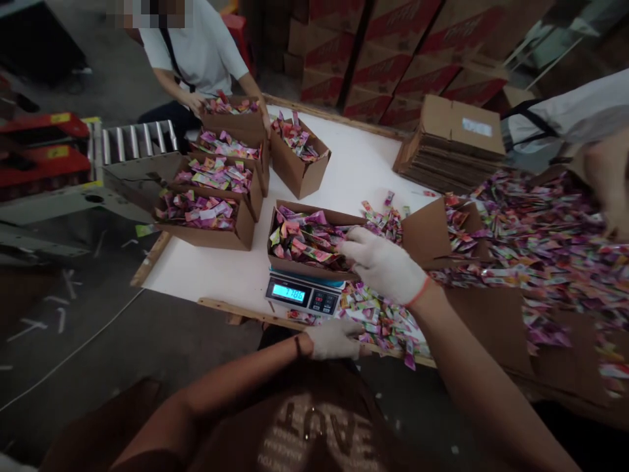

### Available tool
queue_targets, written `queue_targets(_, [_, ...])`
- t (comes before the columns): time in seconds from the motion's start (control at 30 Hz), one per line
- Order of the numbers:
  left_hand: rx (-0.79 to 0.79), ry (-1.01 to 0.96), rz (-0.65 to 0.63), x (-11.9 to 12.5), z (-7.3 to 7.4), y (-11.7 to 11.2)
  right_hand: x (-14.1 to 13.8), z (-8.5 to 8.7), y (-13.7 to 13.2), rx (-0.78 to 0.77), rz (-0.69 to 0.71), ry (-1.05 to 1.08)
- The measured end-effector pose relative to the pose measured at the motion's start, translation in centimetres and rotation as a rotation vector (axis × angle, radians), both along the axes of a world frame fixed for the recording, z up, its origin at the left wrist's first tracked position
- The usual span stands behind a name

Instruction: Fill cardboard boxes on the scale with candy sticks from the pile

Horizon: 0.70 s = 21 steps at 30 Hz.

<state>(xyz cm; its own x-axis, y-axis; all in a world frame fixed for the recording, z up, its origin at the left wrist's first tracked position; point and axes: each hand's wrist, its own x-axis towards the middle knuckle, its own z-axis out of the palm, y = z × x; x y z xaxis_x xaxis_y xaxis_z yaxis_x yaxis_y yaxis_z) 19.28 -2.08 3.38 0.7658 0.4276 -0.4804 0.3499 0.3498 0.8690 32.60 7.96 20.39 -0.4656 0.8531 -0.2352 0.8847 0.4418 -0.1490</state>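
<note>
An open cardboard box (314, 272) filled with small pink and purple packets (307, 239) stands on a digital scale (302, 295) with a lit blue display. Over the right end of this box is my right hand (383, 265) in a white glove, its fingers apart at the packets; I make out nothing held. My left hand (334, 339), also gloved, rests at the table's front edge below the scale, fingers stretched toward loose packets (381, 314). Its fingertips are partly hard to see.
Several filled boxes (211, 237) stand at the left of the white table (196, 269); a co-worker (201, 52) touches boxes behind them. A large packet heap (550, 236), an open box (425, 233) and stacked flat cartons (452, 141) lie right. Another person's arm (607, 170) reaches in.
</note>
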Motion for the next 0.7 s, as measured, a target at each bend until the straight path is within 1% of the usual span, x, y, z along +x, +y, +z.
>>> queue_targets(0.03, [-0.026,0.067,0.009,-2.2,-0.5,-0.3,-0.9,-0.4,0.6,-0.031,0.004,-0.059])
queue_targets(0.07, [-0.056,0.125,0.048,-4.6,-0.9,-0.5,-1.6,-0.8,1.1,-0.051,0.014,-0.103])
queue_targets(0.1, [-0.082,0.169,0.122,-7.0,-1.3,-0.5,-2.1,-1.0,1.6,-0.065,0.031,-0.133])
queue_targets(0.17, [-0.120,0.222,0.330,-11.7,-1.6,0.4,-2.5,-1.2,2.1,-0.078,0.068,-0.155])
queue_targets(0.2, [-0.134,0.240,0.450,-13.7,-1.4,1.2,-2.5,-1.2,2.2,-0.074,0.080,-0.151])
queue_targets(0.27, [-0.142,0.268,0.680,-16.8,-0.6,3.5,-2.2,-1.2,2.2,-0.042,0.080,-0.137])
queue_targets(0.3, [-0.126,0.266,0.800,-17.8,0.0,5.0,-2.0,-1.2,2.2,-0.022,0.076,-0.132])
queue_targets(0.37, [-0.039,0.225,1.006,-18.3,1.8,8.0,-2.1,-1.6,2.1,0.008,0.079,-0.130])
queue_targets(0.4, [0.022,0.191,1.073,-18.0,2.7,9.6,-2.3,-1.9,2.1,0.016,0.085,-0.131])
queue_targets(0.43, [0.089,0.165,1.105,-17.4,3.7,11.1,-2.6,-2.3,2.2,0.025,0.086,-0.127])
queue_targets(0.47, [0.164,0.174,1.099,-16.5,4.6,12.5,-2.7,-2.6,2.3,0.042,0.079,-0.109])
queue_targets(0.5, [0.244,0.220,1.055,-15.6,5.4,13.8,-2.7,-2.8,2.3,0.071,0.065,-0.072])
queue_targets(0.53, [0.325,0.293,0.983,-14.8,6.1,15.0,-2.2,-2.7,2.1,0.112,0.041,-0.013])
queue_targets(0.57, [0.400,0.372,0.896,-14.0,6.6,16.1,-1.3,-2.2,1.7,0.160,0.010,0.060])
queue_targets(0.6, [0.459,0.439,0.804,-13.5,6.9,17.0,0.1,-1.4,1.1,0.205,-0.027,0.134])
queue_targets(0.63, [0.494,0.477,0.720,-13.1,7.0,17.8,2.1,-0.2,0.1,0.245,-0.065,0.191])
queue_targets(0.67, [0.500,0.486,0.656,-12.9,7.0,18.3,4.4,1.2,-1.0,0.277,-0.106,0.231])
queue_targets(0.7, [0.480,0.478,0.619,-12.9,6.9,18.6,6.8,2.7,-2.3,0.290,-0.140,0.230])
